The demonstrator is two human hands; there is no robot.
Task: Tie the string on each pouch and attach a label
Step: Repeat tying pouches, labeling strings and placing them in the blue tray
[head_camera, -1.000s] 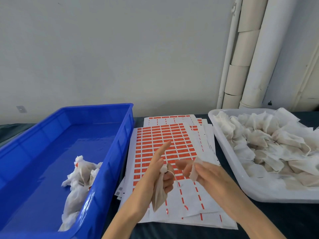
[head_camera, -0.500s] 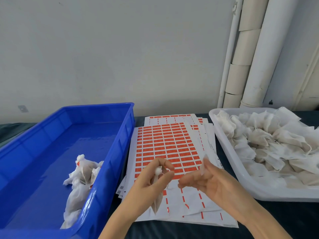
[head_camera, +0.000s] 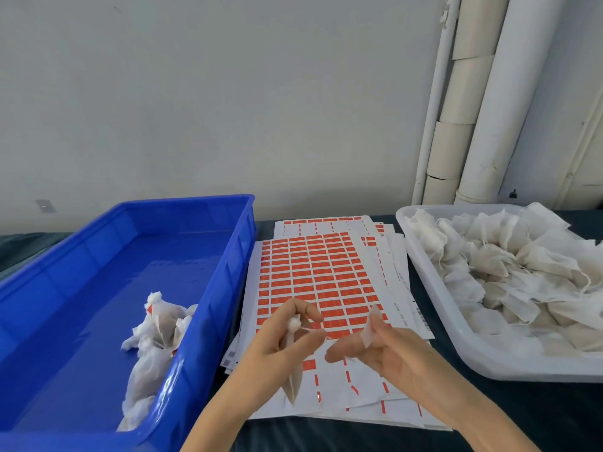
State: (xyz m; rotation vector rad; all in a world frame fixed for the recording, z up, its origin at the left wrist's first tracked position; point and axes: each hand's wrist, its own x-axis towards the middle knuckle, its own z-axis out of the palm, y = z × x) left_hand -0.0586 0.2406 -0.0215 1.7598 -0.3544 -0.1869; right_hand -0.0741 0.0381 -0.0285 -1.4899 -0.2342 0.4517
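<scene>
A: Where does the work sit?

B: Above the label sheets (head_camera: 313, 275), in mid-air. The left hand (head_camera: 277, 350) is curled round one pouch (head_camera: 291, 384). The gathered neck pokes up between thumb and forefinger, and the body hangs below the palm. A thin string (head_camera: 311, 329) runs from the neck toward the left fingertips.

A: And the other hand?

B: The right hand (head_camera: 401, 357) is close beside it, not touching. It pinches a pale strip (head_camera: 371, 327) that stands upright between the fingers, with the forefinger reaching toward the string. I cannot tell if the strip is a label or backing paper.

A: Which step is this?

B: My guess is that the neck is being tied and the label is not yet on.

A: How to do it well?

B: Hold the neck tightly bunched so the gathers do not open. Draw the string taut close under the tuft, not down on the body. The strip may crease or stick to skin while the fingers work the knot, so hold it by one edge only.

A: The surroundings?

B: On the left is a blue bin (head_camera: 225, 288) with a few bunched pouches (head_camera: 156, 331), some showing red. On the right is a white tray (head_camera: 448, 308) heaped with loose pouches (head_camera: 509, 272). The heap suggests plenty remain.
</scene>
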